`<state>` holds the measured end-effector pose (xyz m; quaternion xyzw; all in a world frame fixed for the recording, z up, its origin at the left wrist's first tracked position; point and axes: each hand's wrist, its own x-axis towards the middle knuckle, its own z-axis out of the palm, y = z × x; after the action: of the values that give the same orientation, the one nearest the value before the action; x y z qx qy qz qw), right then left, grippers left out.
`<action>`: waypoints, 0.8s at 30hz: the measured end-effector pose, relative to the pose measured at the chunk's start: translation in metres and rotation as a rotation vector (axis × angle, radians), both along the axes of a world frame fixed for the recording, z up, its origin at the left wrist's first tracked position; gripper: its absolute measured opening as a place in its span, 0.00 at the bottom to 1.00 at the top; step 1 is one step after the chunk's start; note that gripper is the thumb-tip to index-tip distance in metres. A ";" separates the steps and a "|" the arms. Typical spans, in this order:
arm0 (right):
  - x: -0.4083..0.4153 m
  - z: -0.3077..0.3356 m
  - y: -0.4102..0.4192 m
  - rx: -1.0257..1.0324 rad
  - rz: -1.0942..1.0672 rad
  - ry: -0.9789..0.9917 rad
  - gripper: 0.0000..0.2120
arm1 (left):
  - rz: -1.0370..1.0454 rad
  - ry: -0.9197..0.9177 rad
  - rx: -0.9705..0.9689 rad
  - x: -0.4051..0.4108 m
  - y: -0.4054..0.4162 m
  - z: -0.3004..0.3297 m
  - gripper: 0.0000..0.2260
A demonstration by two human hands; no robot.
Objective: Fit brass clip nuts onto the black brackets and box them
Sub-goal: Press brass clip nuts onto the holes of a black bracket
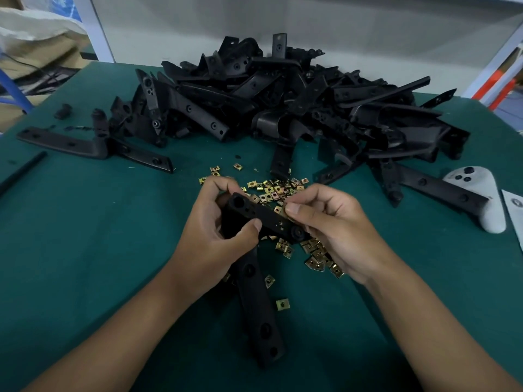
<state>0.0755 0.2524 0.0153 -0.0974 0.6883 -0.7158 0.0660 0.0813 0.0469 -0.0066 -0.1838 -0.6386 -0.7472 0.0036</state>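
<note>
Starting at the far left, a lone L-shaped black bracket [85, 144] is seen lying flat on the green surface [85, 222], well apart from the hands. Moving in, the left hand [218, 239] is found with its grip clamped on the held bracket [254, 278], thumb pressed on the front face and fingers curled behind the upper arm. That bracket is raised just above the surface, its long arm pointing back toward the person, its short arm reaching right. Behind it, the big heap of black brackets [297, 103] is piled at the back of the surface. Scattered brass clip nuts [277, 190] are spread between the heap and the hands, more lying under the right wrist. Next, the right hand [334, 233] is seen with its grip pinched on a single clip nut [280, 209], held against the edge of the bracket's short arm. Far right, a white controller [481, 193] is resting on the surface.
</note>
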 end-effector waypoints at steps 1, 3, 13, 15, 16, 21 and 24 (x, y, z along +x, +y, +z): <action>0.000 0.000 0.000 0.006 -0.003 0.002 0.04 | -0.004 0.002 -0.004 0.000 0.000 0.000 0.14; 0.000 0.000 -0.001 0.019 -0.004 0.008 0.03 | -0.010 0.006 -0.005 0.001 0.000 0.001 0.13; -0.003 0.005 0.006 0.095 0.033 -0.021 0.07 | 0.016 0.002 0.013 0.002 0.001 0.002 0.17; -0.003 0.005 0.007 0.116 0.036 -0.031 0.07 | 0.024 0.014 0.002 0.002 0.001 0.002 0.17; -0.002 0.005 0.008 0.122 0.037 -0.034 0.08 | 0.026 0.018 -0.001 0.002 0.001 0.003 0.17; 0.000 0.009 0.007 0.060 0.052 -0.073 0.08 | 0.044 0.015 0.017 0.001 0.002 0.003 0.18; 0.000 0.007 0.004 0.048 0.027 -0.158 0.09 | 0.028 0.038 0.021 0.003 0.003 0.003 0.16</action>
<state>0.0751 0.2560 0.0224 -0.0482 0.6967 -0.7035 0.1321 0.0839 0.0497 -0.0034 -0.1890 -0.6333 -0.7499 0.0283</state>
